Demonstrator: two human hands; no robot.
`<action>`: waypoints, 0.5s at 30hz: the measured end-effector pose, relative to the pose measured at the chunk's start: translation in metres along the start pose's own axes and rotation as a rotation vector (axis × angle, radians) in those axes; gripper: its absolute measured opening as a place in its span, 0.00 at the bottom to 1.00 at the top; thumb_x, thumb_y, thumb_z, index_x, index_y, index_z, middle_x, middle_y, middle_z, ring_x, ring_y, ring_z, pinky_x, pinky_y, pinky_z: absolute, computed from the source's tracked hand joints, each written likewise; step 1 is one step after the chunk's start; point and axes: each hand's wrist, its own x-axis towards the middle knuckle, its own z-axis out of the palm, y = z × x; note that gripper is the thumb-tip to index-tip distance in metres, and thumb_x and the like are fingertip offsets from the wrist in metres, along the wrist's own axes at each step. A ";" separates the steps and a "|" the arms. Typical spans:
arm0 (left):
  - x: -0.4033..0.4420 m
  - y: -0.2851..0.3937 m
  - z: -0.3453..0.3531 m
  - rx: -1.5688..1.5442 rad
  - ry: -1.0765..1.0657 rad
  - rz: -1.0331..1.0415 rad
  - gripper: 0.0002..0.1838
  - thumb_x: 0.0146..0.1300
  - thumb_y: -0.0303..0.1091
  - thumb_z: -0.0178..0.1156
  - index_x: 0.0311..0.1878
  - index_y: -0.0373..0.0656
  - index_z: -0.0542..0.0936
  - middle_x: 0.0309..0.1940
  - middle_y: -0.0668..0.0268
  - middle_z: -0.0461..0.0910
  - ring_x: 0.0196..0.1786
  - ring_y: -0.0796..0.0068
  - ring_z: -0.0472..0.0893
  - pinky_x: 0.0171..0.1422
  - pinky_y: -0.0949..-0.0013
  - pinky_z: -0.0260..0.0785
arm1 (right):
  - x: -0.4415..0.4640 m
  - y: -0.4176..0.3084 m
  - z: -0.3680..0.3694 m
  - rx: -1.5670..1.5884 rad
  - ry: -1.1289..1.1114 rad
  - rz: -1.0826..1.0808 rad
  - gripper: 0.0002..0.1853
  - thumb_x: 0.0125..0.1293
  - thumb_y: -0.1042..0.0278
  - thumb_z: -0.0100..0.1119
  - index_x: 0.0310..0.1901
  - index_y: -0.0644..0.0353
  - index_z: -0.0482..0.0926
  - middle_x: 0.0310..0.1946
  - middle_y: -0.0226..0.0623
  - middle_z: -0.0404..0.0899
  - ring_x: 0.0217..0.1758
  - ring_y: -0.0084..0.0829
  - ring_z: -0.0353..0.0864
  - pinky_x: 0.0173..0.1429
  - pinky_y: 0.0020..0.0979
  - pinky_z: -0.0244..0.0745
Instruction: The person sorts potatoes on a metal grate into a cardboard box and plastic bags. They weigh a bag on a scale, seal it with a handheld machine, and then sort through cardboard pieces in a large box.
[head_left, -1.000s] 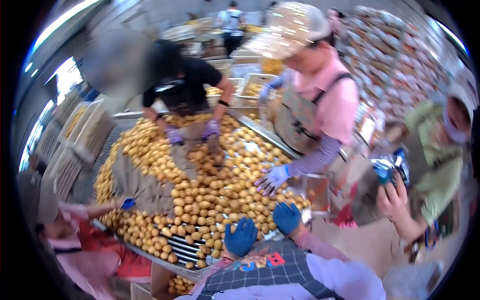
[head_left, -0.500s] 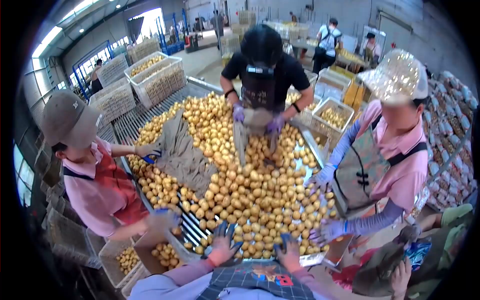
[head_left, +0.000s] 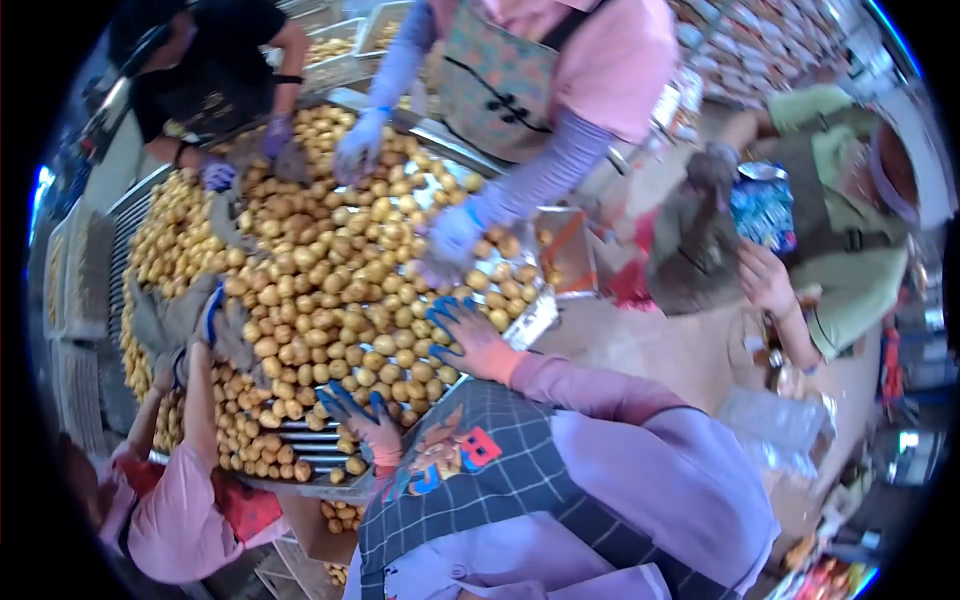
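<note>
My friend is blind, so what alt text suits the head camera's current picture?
Gloved left hand and right hand reach over potatoes heaped on a slatted metal table, while three co-workers reach in around it.

Metal desk (head_left: 537, 318), raised rim. Yellow-brown potatoes (head_left: 330, 285) heaped over most of it, sparser toward right corner, bare metal between. Grey cloth (head_left: 172, 318) rumpled over potatoes near left edge. Rollers (head_left: 318, 446) exposed by near edge.

My left fingers (head_left: 357, 415), in blue-tipped covering, spread at the potatoes (head_left: 335, 345) heaped on the counter (head_left: 543, 312), near its metal rollers (head_left: 318, 452). My right fingers (head_left: 464, 331) spread just beside a co-worker's lavender-gloved hand (head_left: 455, 240).
</note>
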 end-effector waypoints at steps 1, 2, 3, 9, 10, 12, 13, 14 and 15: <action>-0.002 -0.008 0.002 0.027 -0.005 0.056 0.40 0.67 0.42 0.56 0.76 0.43 0.50 0.76 0.47 0.40 0.77 0.43 0.44 0.78 0.47 0.39 | 0.000 -0.002 -0.002 -0.028 -0.035 0.015 0.35 0.64 0.45 0.54 0.67 0.59 0.64 0.67 0.53 0.62 0.72 0.53 0.57 0.77 0.50 0.45; -0.005 -0.013 0.005 0.038 -0.011 0.039 0.38 0.69 0.44 0.53 0.76 0.43 0.50 0.76 0.47 0.41 0.77 0.43 0.44 0.78 0.48 0.39 | 0.001 -0.006 -0.005 -0.031 -0.059 0.008 0.34 0.64 0.47 0.56 0.67 0.57 0.65 0.66 0.51 0.64 0.72 0.52 0.59 0.77 0.50 0.47; -0.008 -0.025 0.011 0.094 0.045 0.092 0.36 0.70 0.45 0.52 0.76 0.43 0.52 0.76 0.47 0.45 0.77 0.44 0.46 0.78 0.49 0.41 | 0.002 -0.007 -0.006 -0.043 -0.082 0.015 0.34 0.64 0.46 0.56 0.67 0.57 0.64 0.67 0.51 0.63 0.72 0.52 0.58 0.77 0.50 0.46; -0.014 -0.037 0.023 0.166 -0.106 0.097 0.37 0.66 0.46 0.55 0.75 0.42 0.55 0.75 0.48 0.48 0.76 0.44 0.48 0.78 0.49 0.40 | 0.005 -0.003 0.014 -0.021 -0.160 0.034 0.36 0.65 0.41 0.51 0.69 0.57 0.63 0.70 0.50 0.60 0.74 0.50 0.54 0.78 0.50 0.39; -0.015 -0.037 0.024 0.180 -0.130 0.101 0.38 0.66 0.46 0.55 0.74 0.42 0.55 0.74 0.48 0.49 0.76 0.44 0.48 0.78 0.49 0.40 | 0.004 -0.001 0.014 -0.026 -0.153 0.040 0.36 0.65 0.41 0.51 0.69 0.57 0.63 0.70 0.50 0.60 0.74 0.50 0.54 0.78 0.50 0.39; -0.014 -0.044 0.021 0.207 -0.153 0.112 0.38 0.65 0.46 0.56 0.74 0.42 0.56 0.74 0.48 0.50 0.76 0.44 0.48 0.78 0.49 0.40 | 0.003 -0.001 0.021 -0.023 -0.144 0.047 0.36 0.66 0.41 0.51 0.69 0.57 0.63 0.70 0.50 0.59 0.75 0.51 0.54 0.78 0.50 0.39; -0.012 -0.045 0.024 0.216 -0.166 0.117 0.38 0.64 0.46 0.57 0.74 0.42 0.56 0.74 0.48 0.50 0.76 0.44 0.49 0.78 0.49 0.40 | 0.002 0.000 0.022 -0.047 -0.123 0.028 0.36 0.66 0.40 0.51 0.68 0.57 0.63 0.70 0.51 0.59 0.74 0.51 0.56 0.77 0.50 0.44; -0.011 -0.046 0.025 0.220 -0.177 0.120 0.39 0.64 0.46 0.57 0.74 0.42 0.57 0.74 0.48 0.51 0.76 0.44 0.49 0.78 0.49 0.40 | 0.002 0.000 0.018 -0.043 -0.127 0.027 0.36 0.66 0.40 0.51 0.68 0.57 0.63 0.70 0.51 0.59 0.74 0.51 0.56 0.77 0.50 0.44; -0.009 -0.047 0.026 0.227 -0.194 0.126 0.39 0.63 0.46 0.58 0.73 0.42 0.57 0.74 0.48 0.51 0.75 0.44 0.49 0.78 0.49 0.40 | 0.003 0.000 0.013 -0.045 -0.132 0.056 0.36 0.65 0.41 0.52 0.68 0.57 0.63 0.69 0.51 0.60 0.73 0.52 0.57 0.77 0.49 0.47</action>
